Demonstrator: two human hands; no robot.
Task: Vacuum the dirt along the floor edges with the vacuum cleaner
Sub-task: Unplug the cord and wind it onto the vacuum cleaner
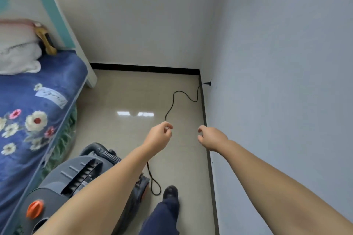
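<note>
Below, the vacuum cleaner point(80, 175) sits ungrasped; left grip point(159, 136) pinches cord point(172, 105), right grip point(209, 138) loose.

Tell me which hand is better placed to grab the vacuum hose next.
The left hand, probably. The vacuum cleaner and its hose sit on that side, while the right hand hangs by the wall.

premises: a bedroom in a home — a bed point(28, 105) with a blue floral cover and a folded white blanket point(18, 57) stands against plain white walls point(277, 44), on a glossy beige tiled floor point(133, 97) edged by dark skirting point(145, 67).
</note>
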